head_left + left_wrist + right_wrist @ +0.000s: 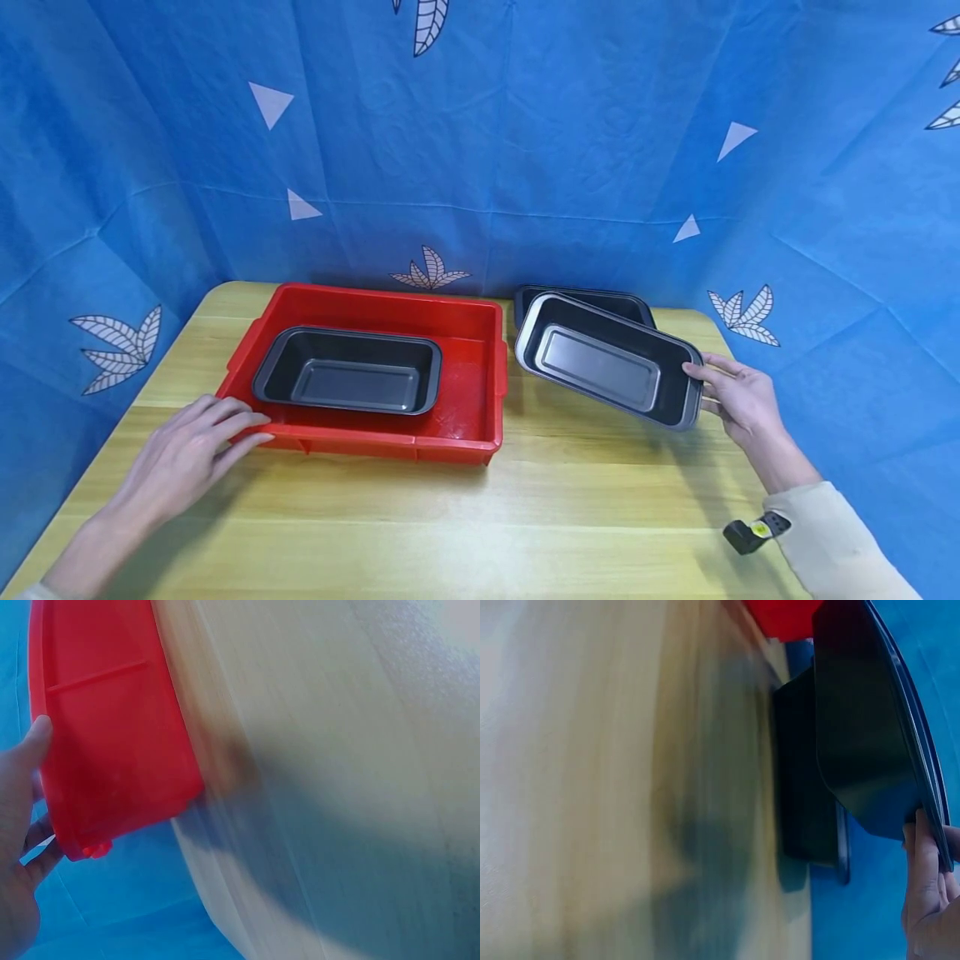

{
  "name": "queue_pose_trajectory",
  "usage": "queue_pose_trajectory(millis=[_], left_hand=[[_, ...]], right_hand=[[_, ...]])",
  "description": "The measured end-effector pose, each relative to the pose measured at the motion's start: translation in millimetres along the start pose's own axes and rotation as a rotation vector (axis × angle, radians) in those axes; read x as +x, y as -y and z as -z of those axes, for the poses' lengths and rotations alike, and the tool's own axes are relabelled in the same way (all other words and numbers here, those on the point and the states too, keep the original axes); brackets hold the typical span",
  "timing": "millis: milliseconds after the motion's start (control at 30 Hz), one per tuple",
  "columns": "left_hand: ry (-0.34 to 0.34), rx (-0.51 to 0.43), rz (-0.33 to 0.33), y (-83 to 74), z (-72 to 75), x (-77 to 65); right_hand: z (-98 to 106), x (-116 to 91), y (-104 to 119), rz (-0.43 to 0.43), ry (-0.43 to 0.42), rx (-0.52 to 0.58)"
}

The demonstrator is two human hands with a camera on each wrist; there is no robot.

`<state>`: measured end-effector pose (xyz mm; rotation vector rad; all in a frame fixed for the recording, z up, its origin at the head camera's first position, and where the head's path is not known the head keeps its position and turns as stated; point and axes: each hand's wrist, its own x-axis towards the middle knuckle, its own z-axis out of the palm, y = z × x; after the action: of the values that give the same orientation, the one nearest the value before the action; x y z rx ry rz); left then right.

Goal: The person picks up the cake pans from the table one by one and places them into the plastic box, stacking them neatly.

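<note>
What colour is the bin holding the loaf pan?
Red: the bin is plain red plastic, seen best in the head view.

The person is wearing a cream long-sleeved fabric top, its right sleeve (832,542) reaching down to the wrist. A small black strap-on device with a yellow round sticker (756,531) is sitting at that cuff. The left forearm is showing bare.

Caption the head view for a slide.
Right hand lifts a dark metal loaf pan; left hand rests on red plastic bin.
</note>
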<state>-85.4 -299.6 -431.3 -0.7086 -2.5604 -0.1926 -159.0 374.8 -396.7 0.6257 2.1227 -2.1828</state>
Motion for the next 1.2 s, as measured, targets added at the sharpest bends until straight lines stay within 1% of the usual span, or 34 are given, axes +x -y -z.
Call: queue_pose_trajectory(millis=[267,600,867,1033,1200], left_hand=[[0.02,-0.004,0.015,0.4,2.0,0.8],[0.014,-0.001,-0.001,0.2,3.1,1.7],[0.035,0.004,0.012,-0.9,5.0,3.2],[0.029,0.002,0.012,-1.0,4.9,2.6],[0.032,0.006,0.02,-1.8,5.7,1.9]], right_hand=[[-12.5,-5.7,17.7,0.022,0.018,0.027],[-33.2,-9.1,32.8,0.026,0.029,0.041],[-58.4,-11.7,41.2,0.046,0.06,0.074],[-76.3,-13.5,44.8,0.072,0.08,0.076],[-95.1,-16.2,47.8,0.07,0.091,0.095]])
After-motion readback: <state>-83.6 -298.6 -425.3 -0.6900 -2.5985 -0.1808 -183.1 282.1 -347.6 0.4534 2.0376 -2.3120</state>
